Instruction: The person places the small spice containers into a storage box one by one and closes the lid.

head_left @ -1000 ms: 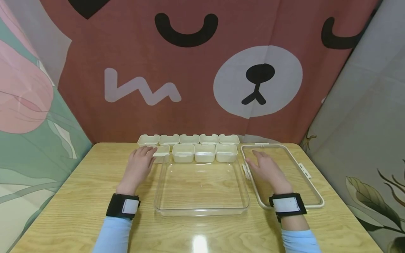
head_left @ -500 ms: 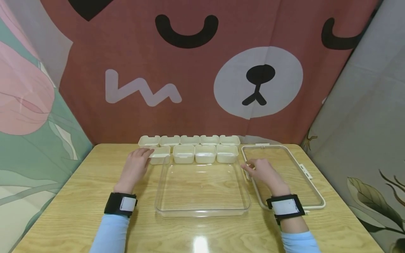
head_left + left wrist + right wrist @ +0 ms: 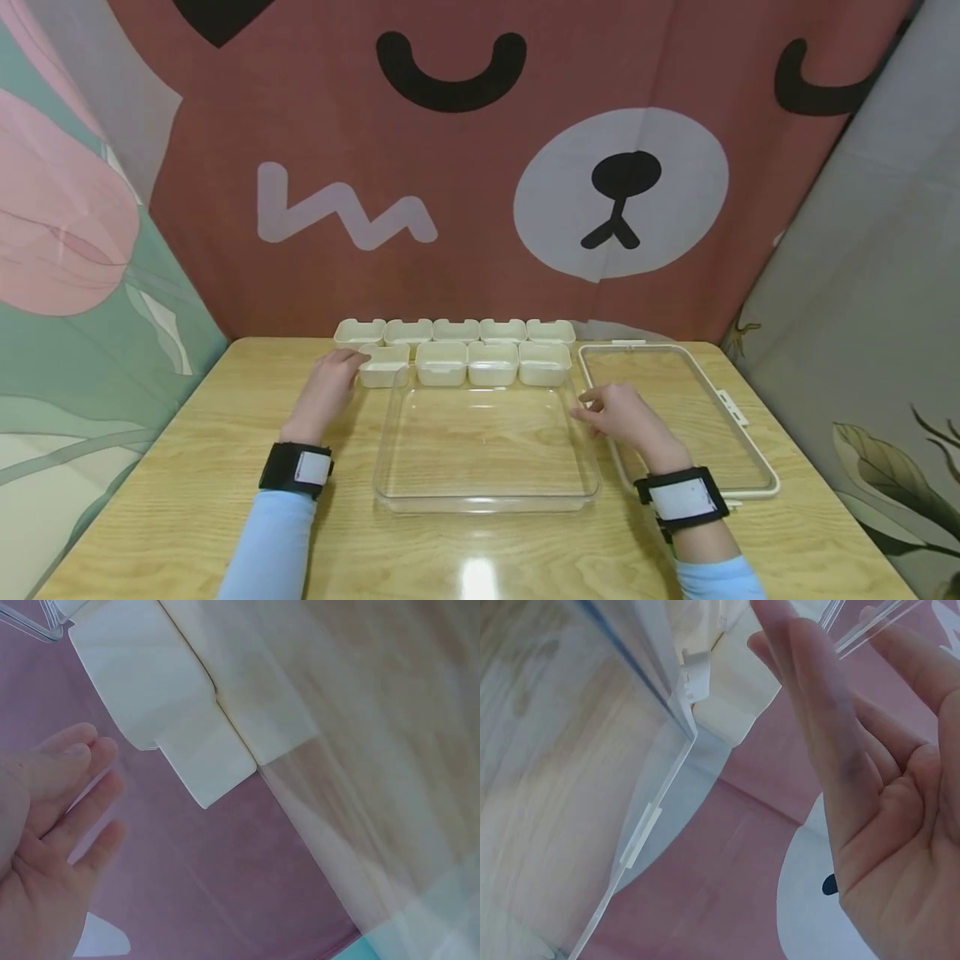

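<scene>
A cream box (image 3: 385,367) stands at the left end of the front row in the head view. My left hand (image 3: 327,387) is at its left side, fingertips at the rim; in the left wrist view the fingers (image 3: 94,802) look loose, with a gap to the cream boxes (image 3: 142,675). A large clear tray (image 3: 487,504) lies in front of the rows. My right hand (image 3: 626,421) is at the tray's upper right edge. In the right wrist view its thumb and fingers (image 3: 817,705) stand apart, the clear rim (image 3: 874,626) passing between them; contact is unclear.
Several more cream boxes (image 3: 492,365) stand in two rows behind the tray. A clear lid (image 3: 682,400) with a white frame and side latches (image 3: 732,408) lies to the right, under my right forearm. A printed curtain (image 3: 465,283) hangs behind the wooden table (image 3: 480,550).
My right hand has moved left and down from over the lid to the tray's right edge, its fingers bending. My left hand has drawn back slightly to the left from the cream box.
</scene>
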`<control>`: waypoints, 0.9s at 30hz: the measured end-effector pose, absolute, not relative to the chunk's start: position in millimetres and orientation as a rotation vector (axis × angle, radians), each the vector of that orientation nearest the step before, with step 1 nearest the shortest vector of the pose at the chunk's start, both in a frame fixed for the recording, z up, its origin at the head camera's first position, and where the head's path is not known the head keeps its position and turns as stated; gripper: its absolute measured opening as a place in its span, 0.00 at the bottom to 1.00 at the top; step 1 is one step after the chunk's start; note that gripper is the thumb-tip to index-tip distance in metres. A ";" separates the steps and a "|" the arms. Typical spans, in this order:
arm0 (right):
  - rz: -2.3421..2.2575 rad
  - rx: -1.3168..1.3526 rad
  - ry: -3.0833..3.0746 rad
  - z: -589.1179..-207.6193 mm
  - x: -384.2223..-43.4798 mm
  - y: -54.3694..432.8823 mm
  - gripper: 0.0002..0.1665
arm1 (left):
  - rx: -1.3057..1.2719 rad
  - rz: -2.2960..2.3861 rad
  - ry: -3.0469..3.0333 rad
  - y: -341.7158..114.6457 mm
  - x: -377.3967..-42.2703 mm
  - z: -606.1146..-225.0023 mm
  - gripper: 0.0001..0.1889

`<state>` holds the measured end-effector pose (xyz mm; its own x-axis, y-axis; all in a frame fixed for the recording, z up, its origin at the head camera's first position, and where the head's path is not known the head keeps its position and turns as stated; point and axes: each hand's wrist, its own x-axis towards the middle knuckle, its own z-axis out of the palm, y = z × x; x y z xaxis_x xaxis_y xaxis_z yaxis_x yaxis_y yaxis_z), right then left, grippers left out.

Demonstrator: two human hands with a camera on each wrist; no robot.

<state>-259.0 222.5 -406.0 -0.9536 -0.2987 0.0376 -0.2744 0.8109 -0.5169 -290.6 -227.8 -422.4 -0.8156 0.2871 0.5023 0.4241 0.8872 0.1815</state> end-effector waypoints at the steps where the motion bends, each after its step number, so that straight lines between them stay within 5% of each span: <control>1: -0.854 -0.471 2.935 -406.7 -258.0 222.4 0.25 | -0.515 -0.409 -2.596 -227.2 -291.5 -422.0 0.15; 27: -1.077 -0.396 2.797 -405.7 -250.9 216.6 0.26 | -0.577 -0.479 -2.707 -217.5 -304.1 -421.3 0.10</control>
<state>-250.9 216.6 -405.7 -0.9588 -0.2837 -0.0158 -0.1998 0.7127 -0.6724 -304.1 -217.5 -421.3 -0.8633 0.3291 0.3827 0.4405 0.8614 0.2529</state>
